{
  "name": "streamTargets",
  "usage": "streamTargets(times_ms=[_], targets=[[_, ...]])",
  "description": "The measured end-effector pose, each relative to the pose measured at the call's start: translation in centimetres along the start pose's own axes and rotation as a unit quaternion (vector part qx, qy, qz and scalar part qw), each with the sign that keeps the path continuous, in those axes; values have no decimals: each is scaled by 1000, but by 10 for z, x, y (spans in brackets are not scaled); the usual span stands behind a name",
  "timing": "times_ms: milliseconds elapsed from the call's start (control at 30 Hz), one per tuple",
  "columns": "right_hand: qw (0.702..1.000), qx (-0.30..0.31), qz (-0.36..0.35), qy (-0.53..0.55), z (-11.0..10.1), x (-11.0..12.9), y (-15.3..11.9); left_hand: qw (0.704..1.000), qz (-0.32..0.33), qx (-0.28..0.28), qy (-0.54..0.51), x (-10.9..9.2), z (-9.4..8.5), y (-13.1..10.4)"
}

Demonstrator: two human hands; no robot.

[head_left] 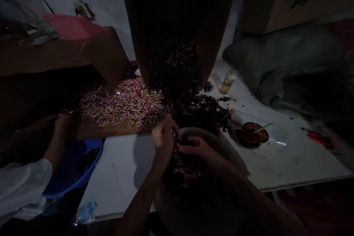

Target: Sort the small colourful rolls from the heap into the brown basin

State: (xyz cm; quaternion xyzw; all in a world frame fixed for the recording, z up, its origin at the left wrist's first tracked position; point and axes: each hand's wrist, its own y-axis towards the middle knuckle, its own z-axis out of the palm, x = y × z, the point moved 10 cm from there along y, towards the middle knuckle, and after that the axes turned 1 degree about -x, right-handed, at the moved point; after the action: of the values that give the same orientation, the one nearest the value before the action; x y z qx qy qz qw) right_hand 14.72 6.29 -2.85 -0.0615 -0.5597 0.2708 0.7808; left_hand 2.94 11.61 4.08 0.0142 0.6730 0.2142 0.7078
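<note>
My left hand [162, 138] is closed in a pinch, thumb raised, above the near-left part of a large round basin [235, 151]. What its fingers hold is too dark to make out. Facing it, my right hand [200, 151] has its fingers bent round a small black piece [181, 140] with orange bits, close to the left fingertips. Inside the basin lie dark pieces with a few pale and orange spots. Just beyond the hands, a heap of small black pieces [212, 112] with orange bits spills from a tipped cardboard box [128, 18].
Small pink, white and yellow pieces [124, 103] form a heap at left. A co-worker's hand [64, 120] is beside it, over a blue basin [95, 158]. On the white table [279, 166] at right are a bottle [228, 82] and a brown dish [254, 132].
</note>
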Motion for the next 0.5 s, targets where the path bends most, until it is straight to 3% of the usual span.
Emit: streamTargets(times_ms=[100, 300, 400, 467, 500], targets=[[1000, 18, 7, 8, -2, -2, -1, 999, -5, 27, 41, -1, 3, 4], [996, 23, 46, 70, 0, -25, 8, 998, -12, -20, 53, 2, 2, 27], [999, -23, 41, 4, -10, -27, 5, 995, 15, -94, 6, 3, -15, 51], [996, -59, 27, -56, -25, -23, -5, 987, 42, -153, -17, 5, -34, 60], [994, -78, 9, -77, -35, -19, -11, 986, 49, -156, -5, 8, -40, 61]])
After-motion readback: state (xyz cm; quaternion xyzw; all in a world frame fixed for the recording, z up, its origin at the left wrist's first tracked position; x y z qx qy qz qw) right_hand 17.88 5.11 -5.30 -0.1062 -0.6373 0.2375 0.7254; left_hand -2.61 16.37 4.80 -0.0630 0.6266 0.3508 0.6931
